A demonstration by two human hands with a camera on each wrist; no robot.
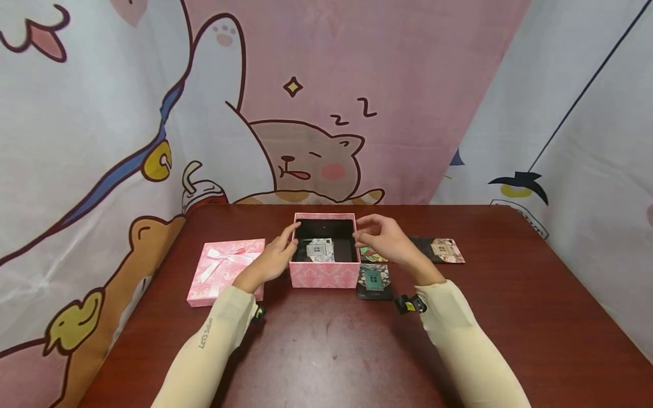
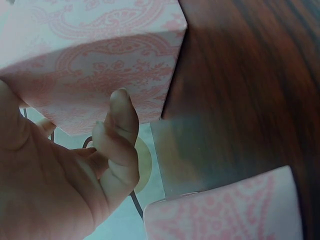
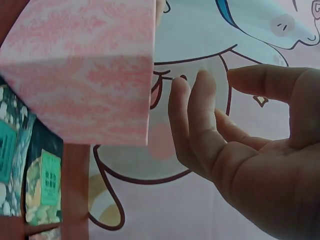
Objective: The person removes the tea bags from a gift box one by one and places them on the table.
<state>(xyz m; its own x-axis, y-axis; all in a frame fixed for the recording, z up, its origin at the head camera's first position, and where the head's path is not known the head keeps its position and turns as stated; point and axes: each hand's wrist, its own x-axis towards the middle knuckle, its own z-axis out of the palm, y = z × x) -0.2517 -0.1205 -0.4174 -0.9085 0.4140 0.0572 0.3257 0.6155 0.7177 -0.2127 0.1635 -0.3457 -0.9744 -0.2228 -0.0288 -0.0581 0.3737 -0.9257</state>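
Observation:
A pink patterned box stands uncovered on the table, with a dark interior. Inside lies a small black packet with a pale floral print and label. My left hand is at the box's left side, its index finger along the rim and the other fingers loosely bent beside the wall. By the right rim hovers my right hand, fingers and thumb apart and nothing between them. In the right wrist view its fingers stand just off the box's corner.
The pink lid with a white bow lies left of the box. To the right are a black packet with a green label, a green-printed packet behind it, and a floral packet farther right. A cartoon curtain hangs behind the table.

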